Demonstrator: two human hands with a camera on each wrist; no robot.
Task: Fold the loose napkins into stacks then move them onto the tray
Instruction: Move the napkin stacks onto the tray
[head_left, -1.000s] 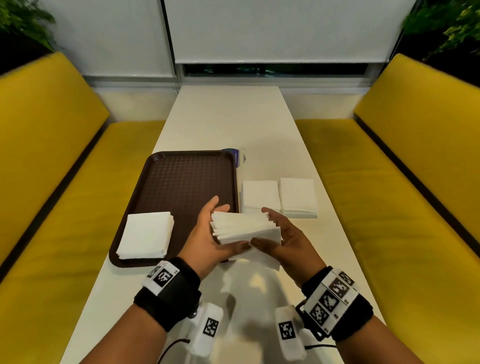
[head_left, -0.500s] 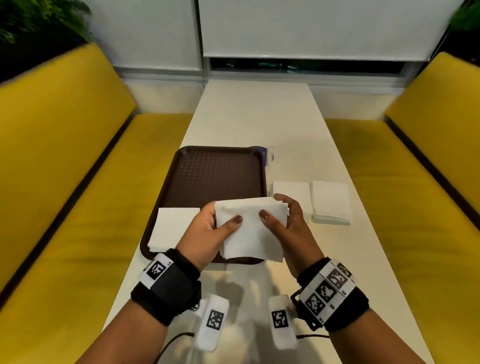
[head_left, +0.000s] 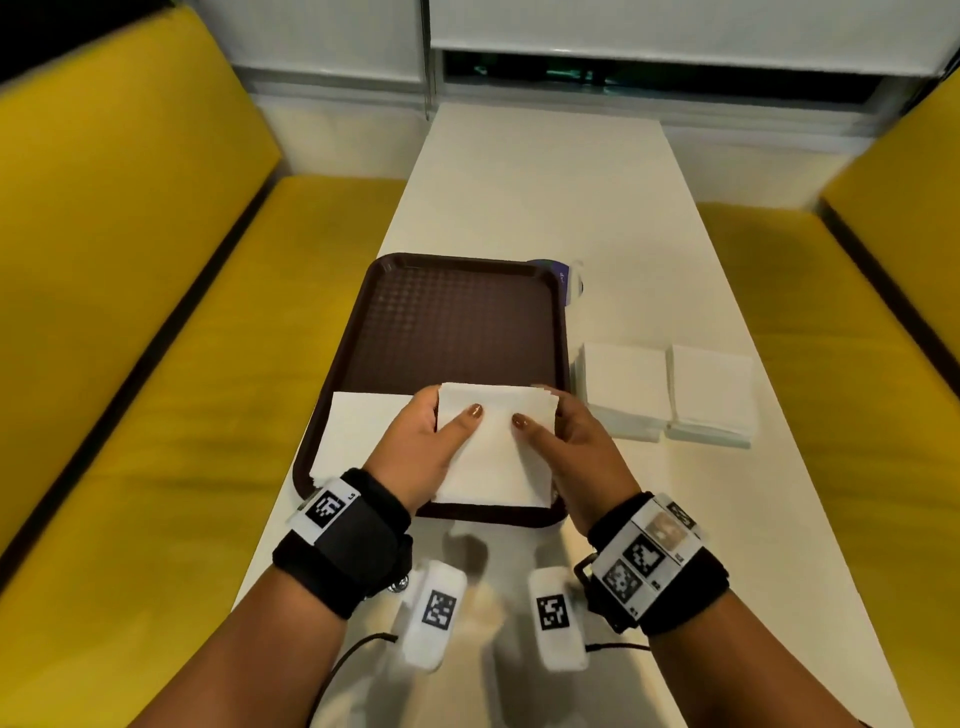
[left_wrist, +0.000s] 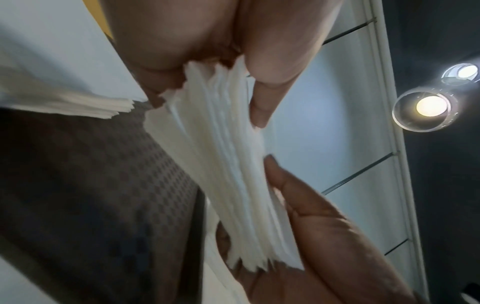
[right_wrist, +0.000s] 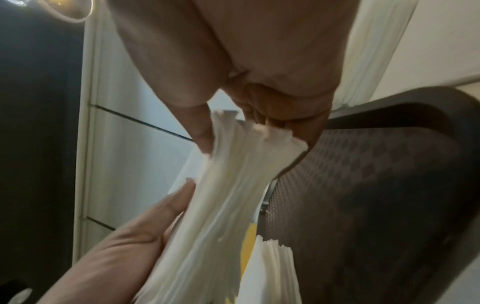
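Napkins are what I've got pinched between both hands: left hand (head_left: 415, 447) and right hand (head_left: 571, 447) each grip a side edge of the napkin stack (head_left: 493, 447), thumbs on top. It hangs over the near right corner of the brown tray (head_left: 457, 322), directly beneath my hands, just right of the stack already on the tray (head_left: 358, 431). Sheets seem fanned, though blur hides detail.

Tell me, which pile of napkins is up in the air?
The held napkin pile, pinched between the left hand and right hand above the tray. One other pile lies on the tray; two piles sit on the table.
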